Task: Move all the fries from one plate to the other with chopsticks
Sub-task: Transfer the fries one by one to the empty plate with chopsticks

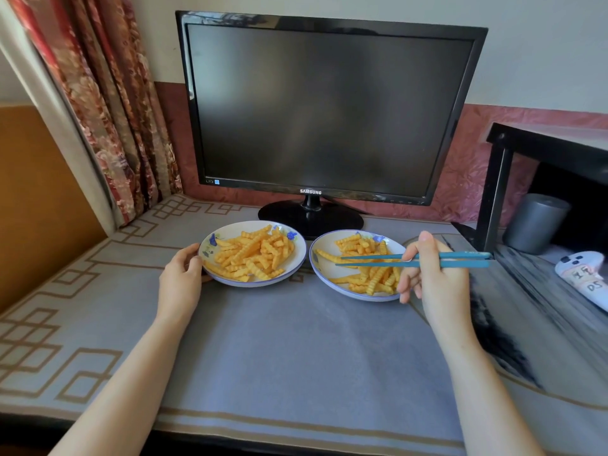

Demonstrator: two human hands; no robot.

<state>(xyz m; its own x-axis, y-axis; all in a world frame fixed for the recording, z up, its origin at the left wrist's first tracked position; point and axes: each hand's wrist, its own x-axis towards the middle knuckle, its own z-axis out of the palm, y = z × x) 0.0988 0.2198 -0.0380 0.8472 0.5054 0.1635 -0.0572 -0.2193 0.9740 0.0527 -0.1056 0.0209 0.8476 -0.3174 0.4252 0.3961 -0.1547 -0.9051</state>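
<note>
Two white plates with blue rims stand side by side on the table. The left plate (297, 261) carries a heap of crinkle-cut fries (253, 255). The right plate (324, 274) has fewer fries (368, 278), spread along its back and front. My left hand (181, 278) grips the left plate's left rim. My right hand (434, 278) holds a pair of blue chopsticks (371, 261) level over the right plate, tips pointing left. Nothing is between the tips, which hover just above the fries.
A black Samsung monitor (325, 110) stands right behind the plates on its round foot (311, 220). A black shelf (500, 185) with a grey cylinder (534, 222) and a white game controller (585, 274) is at the right. A patterned curtain (108, 103) hangs at the left.
</note>
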